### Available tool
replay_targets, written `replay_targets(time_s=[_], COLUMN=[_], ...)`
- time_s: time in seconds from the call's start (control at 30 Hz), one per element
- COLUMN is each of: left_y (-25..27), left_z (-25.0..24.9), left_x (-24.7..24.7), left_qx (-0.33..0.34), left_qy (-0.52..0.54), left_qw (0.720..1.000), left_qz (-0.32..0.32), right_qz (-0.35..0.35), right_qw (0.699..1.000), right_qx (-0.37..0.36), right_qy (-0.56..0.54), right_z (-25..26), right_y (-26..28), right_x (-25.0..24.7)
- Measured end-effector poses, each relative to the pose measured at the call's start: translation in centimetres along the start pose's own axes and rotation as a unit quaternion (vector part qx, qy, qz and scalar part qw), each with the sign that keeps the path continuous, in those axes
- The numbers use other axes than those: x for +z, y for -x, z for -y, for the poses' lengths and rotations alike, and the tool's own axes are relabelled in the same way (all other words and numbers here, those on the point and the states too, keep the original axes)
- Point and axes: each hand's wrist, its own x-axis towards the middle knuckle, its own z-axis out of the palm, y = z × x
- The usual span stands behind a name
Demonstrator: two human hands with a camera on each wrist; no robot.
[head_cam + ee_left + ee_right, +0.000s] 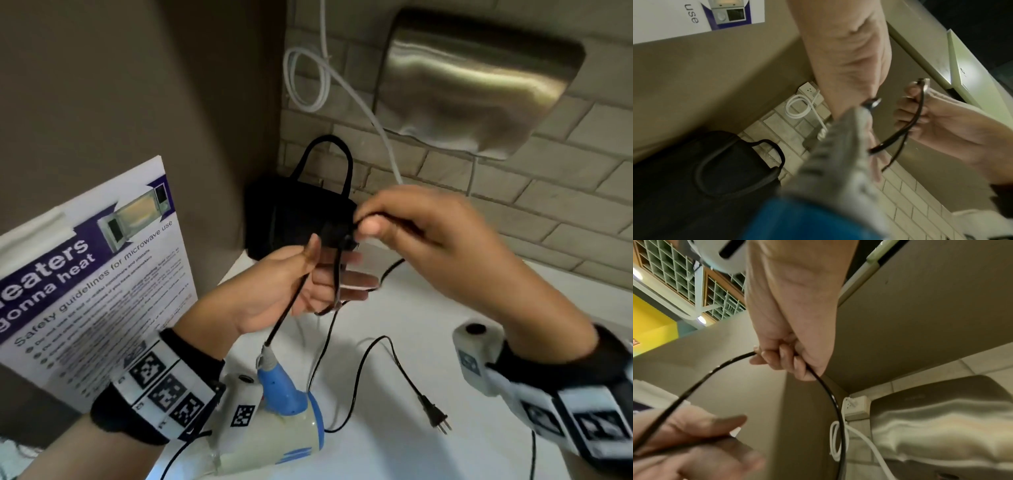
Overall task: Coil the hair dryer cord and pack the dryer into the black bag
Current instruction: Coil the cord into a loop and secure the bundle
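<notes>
Right hand (428,240) pinches the black cord (287,308) up by the left hand (291,284), above the counter (445,325).
Left hand palm up, fingers fairly straight, thumb pressing cord onto them; a loop hangs over those fingers. Right fingers curled round cord in wrist view. Dryer (274,428), cream and blue, hangs below left hand by its cord. Plug (436,416) lies loose on counter. Bag (298,212) stands in the corner behind both hands. Metal hand dryer (479,85) on tiled wall; poster (96,274) at left.

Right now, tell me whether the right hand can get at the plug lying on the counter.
Probably yes, once freed: the right hand is pinching the cord, but the plug lies uncovered just below.
</notes>
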Motion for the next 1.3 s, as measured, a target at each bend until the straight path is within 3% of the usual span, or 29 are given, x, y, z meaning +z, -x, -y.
replay_targets(time_s=[0.23,0.37,0.5,0.53,0.6,0.63,0.67,0.7,0.73,0.8,0.97,1.17,1.3], left_y=[1.1,1.4,1.5,1.6,1.6,1.5,1.4,1.3,1.1,0.9,0.2,-0.5,-0.5], left_z=[1.0,1.0,0.5,0.3,0.1,0.0,0.0,0.1,0.1,0.5,1.2,1.6,1.8], left_x=[0.4,1.0,1.3,1.2,0.7,0.4,0.2,-0.1,-0.3,-1.0,-2.0,-1.4,-0.2], left_qx=[0.004,0.007,0.022,0.035,0.065,0.076,0.085,0.094,0.101,0.118,0.123,0.088,0.063], left_qy=[0.071,0.082,0.083,0.086,0.09,0.091,0.092,0.096,0.102,0.11,0.092,0.005,-0.031], left_qw=[0.996,0.991,0.991,0.992,0.993,0.992,0.992,0.991,0.989,0.985,0.979,0.978,0.985], left_qz=[0.058,0.105,0.098,0.082,0.046,0.031,0.017,0.001,-0.017,-0.058,-0.135,-0.188,-0.154], right_qz=[-0.045,-0.025,0.017,-0.029,-0.091,-0.17,-0.138,-0.034,0.053,0.119,0.154,0.118,0.055], right_qw=[0.997,0.989,0.982,0.976,0.915,0.836,0.851,0.908,0.94,0.969,0.979,0.982,0.985], right_qx=[0.051,0.102,0.102,0.192,0.378,0.47,0.472,0.414,0.333,0.192,0.13,0.127,0.099], right_qy=[-0.037,-0.103,-0.16,-0.096,0.109,0.227,0.183,0.048,-0.046,-0.096,-0.014,0.07,0.13], right_z=[-5.0,-6.4,-5.7,-5.6,-5.3,-4.3,-4.0,-4.3,-5.1,-4.1,-3.8,-2.7,-2.0], right_y=[-3.1,-3.6,-2.4,-2.6,-4.2,-4.4,-3.8,-1.9,1.1,3.6,6.4,7.3,5.5], right_x=[2.7,6.3,9.1,9.4,13.7,15.5,16.0,15.5,13.7,12.8,11.7,8.2,5.8])
